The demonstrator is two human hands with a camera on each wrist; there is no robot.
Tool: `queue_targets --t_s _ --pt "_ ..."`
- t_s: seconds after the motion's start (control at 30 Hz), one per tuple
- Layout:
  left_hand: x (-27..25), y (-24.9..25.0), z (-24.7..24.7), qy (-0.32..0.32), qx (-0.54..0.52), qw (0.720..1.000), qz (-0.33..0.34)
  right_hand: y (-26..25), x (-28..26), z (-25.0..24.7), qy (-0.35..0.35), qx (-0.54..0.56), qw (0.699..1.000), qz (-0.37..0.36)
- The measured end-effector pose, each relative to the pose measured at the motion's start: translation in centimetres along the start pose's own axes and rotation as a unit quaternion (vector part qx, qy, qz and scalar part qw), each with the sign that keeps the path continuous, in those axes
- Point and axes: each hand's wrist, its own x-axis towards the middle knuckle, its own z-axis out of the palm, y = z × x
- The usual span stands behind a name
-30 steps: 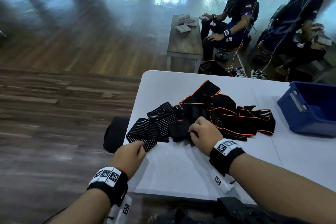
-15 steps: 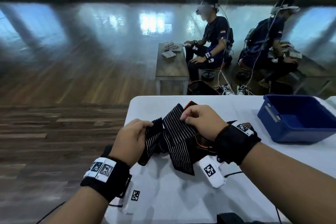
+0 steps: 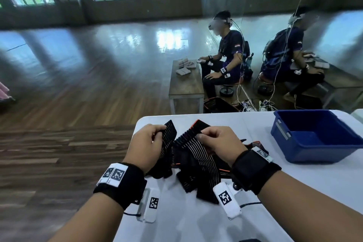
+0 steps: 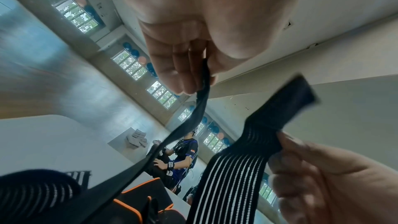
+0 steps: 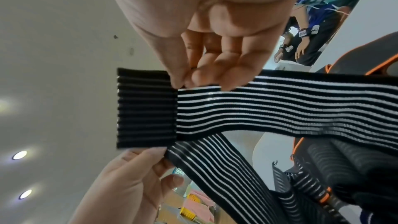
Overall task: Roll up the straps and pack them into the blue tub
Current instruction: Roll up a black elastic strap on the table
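Note:
A black elastic strap with thin white stripes is held up over the white table. My left hand pinches one plain black end, seen edge-on in the left wrist view. My right hand pinches the strap beside its other black end, where the stripes begin. Below both hands lies a heap of black straps, some with orange edging. The blue tub stands on the table to the right of my right hand.
The table's left edge runs just beside my left hand, with wooden floor beyond. Two seated people and a low wooden bench are across the room. A dark basket sits on the floor behind the table.
Both hands have lifted the striped strap off the heap and raised its two ends apart. The head view has tilted up toward the room.

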Motion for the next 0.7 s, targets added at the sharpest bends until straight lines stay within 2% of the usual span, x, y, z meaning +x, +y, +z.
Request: queue_targets --t_s 0.07,0.13,0.27,0.5,0.63,0.7 --pt "-0.1 1.3 0.5 0.005 -0.01 1.0 -0.007 0.4 0.1 -1.0 0.035 -0.079 0.995 -0.048" --pt "-0.3 2.6 1.0 0.006 -0.027 0.999 -0.022 0.6 0.0 -2.3 0.039 -0.114 0.991 -0.063" --pt "-0.7 5.2 1.8 -0.009 -0.092 0.994 -0.063 0.6 -0.7 -4.4 0.013 -0.06 0.996 -0.071" --pt "-1.3 10.4 4.6 -0.009 -0.128 0.99 -0.062 0.2 -2.3 -7.7 0.069 0.019 0.991 -0.11" --pt "-1.7 12.5 7.0 0.001 -0.147 0.986 -0.074 0.4 -3.2 -10.3 0.151 -0.029 0.978 -0.144" --pt "-2.0 13.6 8.2 0.004 -0.149 0.986 -0.072 0.4 -3.9 -11.4 0.157 -0.064 0.97 -0.176"
